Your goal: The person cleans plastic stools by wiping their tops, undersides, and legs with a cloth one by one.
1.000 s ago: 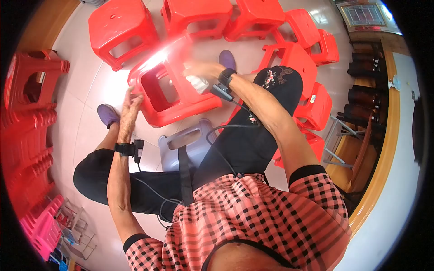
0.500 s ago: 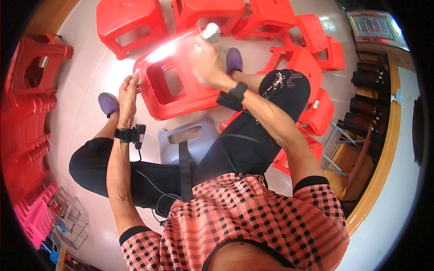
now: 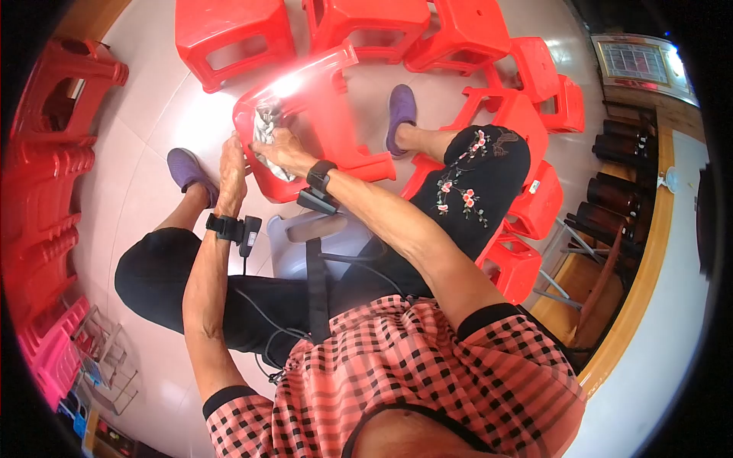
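A red plastic stool [image 3: 324, 114] is tilted in front of me, with its legs pointing to the right. My left hand [image 3: 233, 168] grips the stool's left edge, fingers closed around it. In my right hand [image 3: 286, 150] is a crumpled pale cloth [image 3: 266, 126], pressed against the stool's seat near the handle opening. The cloth partly covers that opening. Just below the red stool, a grey-blue plastic stool [image 3: 290, 256] stands between my legs.
Several red stools [image 3: 233, 34] stand across the far side, and more red stools [image 3: 527, 195] line the right. Stacked red stools [image 3: 42, 198] fill the left edge, with a pink stool [image 3: 57, 362] below them. Dark cylindrical objects [image 3: 615, 187] sit in a wooden shelf at right.
My right hand has moved left with the cloth, from the stool's far leg end to its seat. The stool has turned slightly, and my left hand has shifted a little right and nearer.
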A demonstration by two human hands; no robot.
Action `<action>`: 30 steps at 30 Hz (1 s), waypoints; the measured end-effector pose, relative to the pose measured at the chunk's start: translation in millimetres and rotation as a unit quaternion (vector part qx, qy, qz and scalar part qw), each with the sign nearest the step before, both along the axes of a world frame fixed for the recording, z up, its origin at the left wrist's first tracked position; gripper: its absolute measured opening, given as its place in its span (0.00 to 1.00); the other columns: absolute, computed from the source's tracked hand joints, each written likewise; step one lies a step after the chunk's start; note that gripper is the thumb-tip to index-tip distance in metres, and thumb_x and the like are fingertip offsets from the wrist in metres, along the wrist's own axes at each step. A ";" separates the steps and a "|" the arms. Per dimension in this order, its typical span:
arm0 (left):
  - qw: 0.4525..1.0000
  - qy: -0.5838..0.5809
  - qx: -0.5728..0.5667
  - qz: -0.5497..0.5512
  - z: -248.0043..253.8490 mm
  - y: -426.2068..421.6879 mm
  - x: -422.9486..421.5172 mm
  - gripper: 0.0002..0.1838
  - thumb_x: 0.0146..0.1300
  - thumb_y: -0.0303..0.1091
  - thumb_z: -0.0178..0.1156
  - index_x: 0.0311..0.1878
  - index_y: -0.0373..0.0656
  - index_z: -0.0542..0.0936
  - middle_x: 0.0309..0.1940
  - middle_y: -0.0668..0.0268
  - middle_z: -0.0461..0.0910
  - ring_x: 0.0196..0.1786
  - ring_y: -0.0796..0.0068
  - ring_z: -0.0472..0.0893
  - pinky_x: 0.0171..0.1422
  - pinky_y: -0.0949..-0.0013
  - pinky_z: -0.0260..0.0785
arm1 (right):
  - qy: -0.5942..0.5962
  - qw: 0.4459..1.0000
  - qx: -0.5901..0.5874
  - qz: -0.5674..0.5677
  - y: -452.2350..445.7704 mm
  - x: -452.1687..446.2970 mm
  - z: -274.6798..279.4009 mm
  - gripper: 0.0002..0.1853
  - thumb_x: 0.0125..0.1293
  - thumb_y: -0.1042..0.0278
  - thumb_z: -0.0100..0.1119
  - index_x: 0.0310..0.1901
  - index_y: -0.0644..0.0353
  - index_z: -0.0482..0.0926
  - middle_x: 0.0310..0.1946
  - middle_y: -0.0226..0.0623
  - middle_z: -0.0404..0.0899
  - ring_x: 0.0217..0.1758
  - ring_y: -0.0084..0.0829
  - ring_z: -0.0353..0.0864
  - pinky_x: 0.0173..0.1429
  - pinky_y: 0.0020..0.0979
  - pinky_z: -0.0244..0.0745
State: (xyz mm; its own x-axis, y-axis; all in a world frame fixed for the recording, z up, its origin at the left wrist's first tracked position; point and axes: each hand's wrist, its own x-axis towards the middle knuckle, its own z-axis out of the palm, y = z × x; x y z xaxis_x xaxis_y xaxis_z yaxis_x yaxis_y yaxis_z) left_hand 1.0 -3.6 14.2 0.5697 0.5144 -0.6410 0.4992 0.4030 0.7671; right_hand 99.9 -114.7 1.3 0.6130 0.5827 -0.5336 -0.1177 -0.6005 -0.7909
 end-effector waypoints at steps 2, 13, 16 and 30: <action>1.000 0.016 -0.009 0.018 5.0 1.6 0.0 0.37 0.69 0.63 0.42 0.64 0.37 0.66 0.50 0.49 0.77 0.46 0.59 0.80 0.50 0.58 0.73 | 0.052 0.997 0.038 -0.044 -0.2 1.7 0.8 0.17 0.62 0.59 0.62 0.38 0.68 0.78 0.30 0.42 0.81 0.30 0.34 0.82 0.36 0.34 0.77; 0.996 -0.003 0.001 0.089 -17.0 57.7 -23.9 0.38 0.69 0.64 0.41 0.65 0.38 0.67 0.54 0.49 0.74 0.52 0.57 0.76 0.58 0.59 0.69 | 0.418 0.860 0.291 0.030 -76.0 83.7 80.8 0.10 0.68 0.60 0.59 0.40 0.58 0.77 0.26 0.29 0.76 0.27 0.22 0.77 0.32 0.23 0.75; 0.995 -0.049 -0.041 0.080 -14.3 57.9 -23.0 0.38 0.68 0.65 0.42 0.62 0.36 0.70 0.50 0.52 0.75 0.49 0.61 0.77 0.54 0.61 0.69 | 0.393 0.886 0.244 0.029 -96.1 105.1 70.5 0.08 0.68 0.63 0.58 0.39 0.59 0.77 0.27 0.30 0.78 0.27 0.23 0.79 0.29 0.25 0.76; 0.982 0.000 -0.104 -0.159 -2.5 3.1 8.5 0.36 0.65 0.65 0.50 0.56 0.36 0.72 0.40 0.56 0.78 0.40 0.63 0.82 0.44 0.61 0.77 | 0.149 0.982 0.079 -0.084 -150.3 191.4 37.4 0.19 0.69 0.64 0.54 0.57 0.64 0.71 0.43 0.35 0.80 0.43 0.25 0.81 0.46 0.28 0.78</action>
